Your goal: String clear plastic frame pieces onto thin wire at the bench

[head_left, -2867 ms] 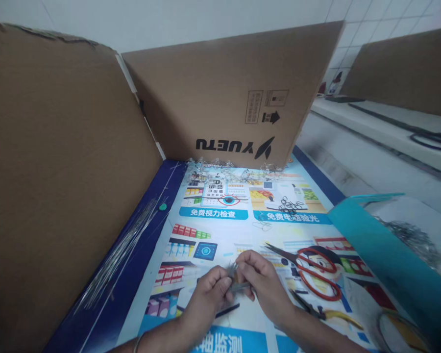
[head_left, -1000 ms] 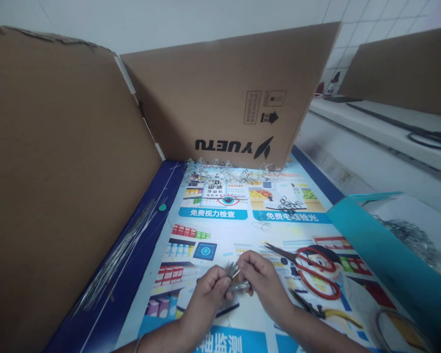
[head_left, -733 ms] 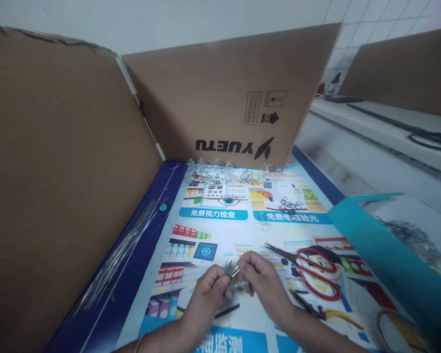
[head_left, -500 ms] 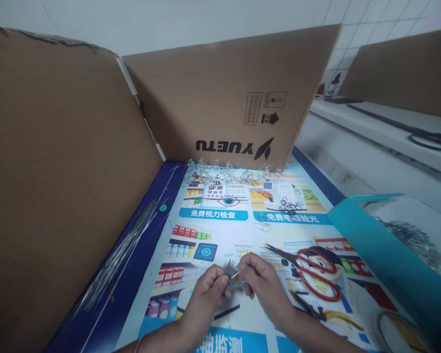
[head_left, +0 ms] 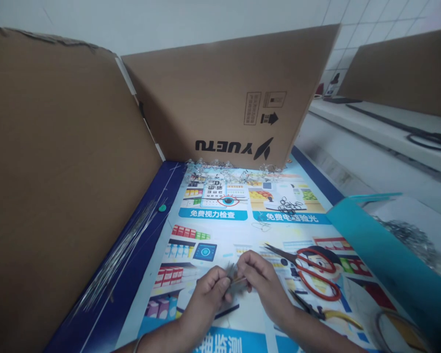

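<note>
At the front of the printed mat (head_left: pixel 255 314), my left hand (head_left: pixel 211 292) is closed around a small grey bundle of thin metal pieces (head_left: pixel 236 283), blurred by motion. Its exact kind is hard to make out. My right hand (head_left: pixel 259 277) is pinched at the bundle's right side, touching it, and part of a thin strand shows between the two hands. Right of my hands lie scissors (head_left: pixel 318 274) with red handles, their blades pointing left. Pliers (head_left: pixel 323 314) with yellow handles rest below them, close to my right forearm.
Long thin metal wires (head_left: pixel 119 255) lie along the left edge. Small clear and metallic pieces (head_left: pixel 220 171) line the back cardboard panel (head_left: pixel 220 98); dark wire rings (head_left: pixel 289 207) sit nearer. At right stands a teal box (head_left: pixel 380 245) with metal pieces (head_left: pixel 413 238). Another cardboard panel (head_left: pixel 59 147) rises on the left.
The bundle has shifted and turned slightly between my hands, and my right fingers have moved a little up and left. Everything else stays in place.
</note>
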The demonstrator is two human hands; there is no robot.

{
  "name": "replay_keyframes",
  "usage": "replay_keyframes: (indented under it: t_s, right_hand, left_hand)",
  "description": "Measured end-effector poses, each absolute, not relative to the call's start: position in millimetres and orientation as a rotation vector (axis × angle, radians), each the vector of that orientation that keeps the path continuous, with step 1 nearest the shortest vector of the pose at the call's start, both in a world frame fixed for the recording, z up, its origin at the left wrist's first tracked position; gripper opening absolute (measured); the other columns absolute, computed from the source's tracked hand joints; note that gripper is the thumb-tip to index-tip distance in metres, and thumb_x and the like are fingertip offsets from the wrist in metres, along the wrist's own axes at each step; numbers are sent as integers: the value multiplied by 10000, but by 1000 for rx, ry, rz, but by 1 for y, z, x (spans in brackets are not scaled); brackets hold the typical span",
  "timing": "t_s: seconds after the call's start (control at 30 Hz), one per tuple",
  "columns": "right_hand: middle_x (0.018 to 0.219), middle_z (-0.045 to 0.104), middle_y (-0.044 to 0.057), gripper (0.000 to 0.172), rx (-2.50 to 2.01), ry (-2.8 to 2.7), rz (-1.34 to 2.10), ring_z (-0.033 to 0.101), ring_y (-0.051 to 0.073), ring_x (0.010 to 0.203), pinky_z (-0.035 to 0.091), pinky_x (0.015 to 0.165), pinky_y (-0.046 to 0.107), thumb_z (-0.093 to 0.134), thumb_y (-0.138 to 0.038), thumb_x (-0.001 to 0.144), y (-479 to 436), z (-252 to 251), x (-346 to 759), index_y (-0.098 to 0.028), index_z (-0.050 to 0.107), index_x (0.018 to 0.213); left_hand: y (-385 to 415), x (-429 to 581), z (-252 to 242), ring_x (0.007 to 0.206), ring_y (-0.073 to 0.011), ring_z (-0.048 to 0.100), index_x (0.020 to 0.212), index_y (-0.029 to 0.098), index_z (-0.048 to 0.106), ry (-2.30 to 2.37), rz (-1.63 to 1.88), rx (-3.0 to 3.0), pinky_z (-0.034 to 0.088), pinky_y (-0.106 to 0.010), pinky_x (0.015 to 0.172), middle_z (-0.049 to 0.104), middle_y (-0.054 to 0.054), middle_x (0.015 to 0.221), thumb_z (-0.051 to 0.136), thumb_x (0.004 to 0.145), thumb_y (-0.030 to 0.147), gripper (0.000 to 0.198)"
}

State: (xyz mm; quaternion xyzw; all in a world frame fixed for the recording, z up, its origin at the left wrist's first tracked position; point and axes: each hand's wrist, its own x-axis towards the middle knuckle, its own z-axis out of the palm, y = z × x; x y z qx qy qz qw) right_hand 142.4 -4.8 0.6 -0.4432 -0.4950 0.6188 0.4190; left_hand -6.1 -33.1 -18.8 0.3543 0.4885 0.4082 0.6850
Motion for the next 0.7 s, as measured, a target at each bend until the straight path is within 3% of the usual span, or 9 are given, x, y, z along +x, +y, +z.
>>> replay_keyframes:
  t_s: [0.7]
  right_hand:
    - [564,439,-44,156,-1226,-1351,1482,403,93,515,342,490,211,505,-285,770,-6,-6,142,-177,487,659]
  left_hand:
    - [-34,-6,-19,476,-57,348,667,165,456,1065,954,745,245,-163,459,471,50,548,616,733,437,323]
